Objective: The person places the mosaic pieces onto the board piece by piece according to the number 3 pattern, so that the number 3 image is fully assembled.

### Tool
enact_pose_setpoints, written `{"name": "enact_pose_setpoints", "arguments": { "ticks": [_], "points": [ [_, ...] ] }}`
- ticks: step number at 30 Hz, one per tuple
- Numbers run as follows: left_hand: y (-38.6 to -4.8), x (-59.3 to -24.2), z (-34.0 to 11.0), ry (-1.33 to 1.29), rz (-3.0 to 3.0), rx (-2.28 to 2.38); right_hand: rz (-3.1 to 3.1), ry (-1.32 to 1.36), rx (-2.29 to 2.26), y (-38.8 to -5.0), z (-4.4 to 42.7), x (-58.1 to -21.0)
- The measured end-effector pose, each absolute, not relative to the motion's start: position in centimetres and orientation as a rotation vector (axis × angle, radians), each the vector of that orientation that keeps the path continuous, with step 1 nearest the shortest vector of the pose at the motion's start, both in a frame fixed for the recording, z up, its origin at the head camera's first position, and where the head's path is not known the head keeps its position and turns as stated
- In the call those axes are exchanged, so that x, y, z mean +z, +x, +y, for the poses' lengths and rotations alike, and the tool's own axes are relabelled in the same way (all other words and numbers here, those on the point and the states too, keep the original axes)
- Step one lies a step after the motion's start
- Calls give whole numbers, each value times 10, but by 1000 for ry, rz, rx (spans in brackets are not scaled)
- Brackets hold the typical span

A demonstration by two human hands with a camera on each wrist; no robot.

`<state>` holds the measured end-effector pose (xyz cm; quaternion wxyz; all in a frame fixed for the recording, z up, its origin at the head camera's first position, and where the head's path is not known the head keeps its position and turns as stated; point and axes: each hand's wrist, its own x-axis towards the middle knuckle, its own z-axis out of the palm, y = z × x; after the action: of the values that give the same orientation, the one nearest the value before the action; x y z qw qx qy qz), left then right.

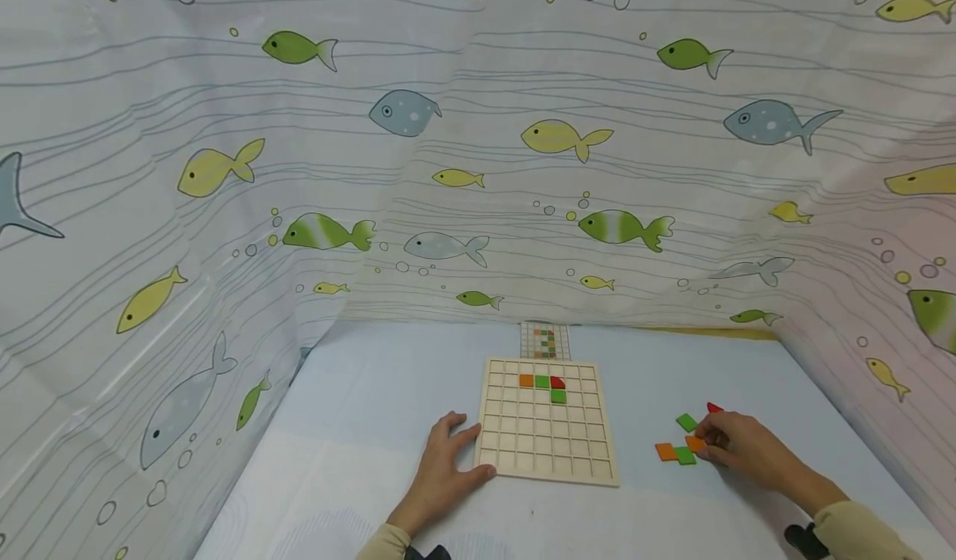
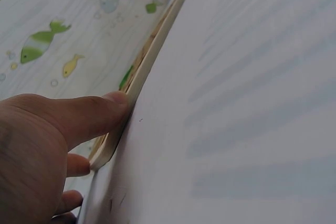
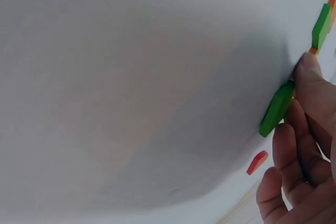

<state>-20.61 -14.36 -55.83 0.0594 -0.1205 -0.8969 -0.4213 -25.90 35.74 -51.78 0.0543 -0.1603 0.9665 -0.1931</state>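
Obscuring part of an orange tile point(image 1: 693, 442), right grip point(image 1: 750, 450), fingers curled

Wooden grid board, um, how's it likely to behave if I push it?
The wooden grid board looks stiff, judging by its straight edges, so it probably won't flex. Broad and low on the tabletop, it would more likely slide than tip. The red tile on it seems seated in a square, so it would likely ride along.
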Motion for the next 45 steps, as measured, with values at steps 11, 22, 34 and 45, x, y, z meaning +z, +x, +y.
{"name": "enact_pose_setpoints", "arguments": {
  "ticks": [11, 22, 34, 45],
  "points": [
    [-207, -555, -143, -370, -2707, -1236, 3015, -582, -477, -258, 356, -519],
    [-209, -557, -143, -368, -2714, -1246, 3049, -645, -463, -260, 346, -512],
    [-211, -559, -144, -357, -2737, -1247, 3013, -467, -445, -270, 308, -507],
    [-209, -559, -144, -349, -2746, -1245, 3019, -552, -502, -275, 272, -510]
  ]
}}
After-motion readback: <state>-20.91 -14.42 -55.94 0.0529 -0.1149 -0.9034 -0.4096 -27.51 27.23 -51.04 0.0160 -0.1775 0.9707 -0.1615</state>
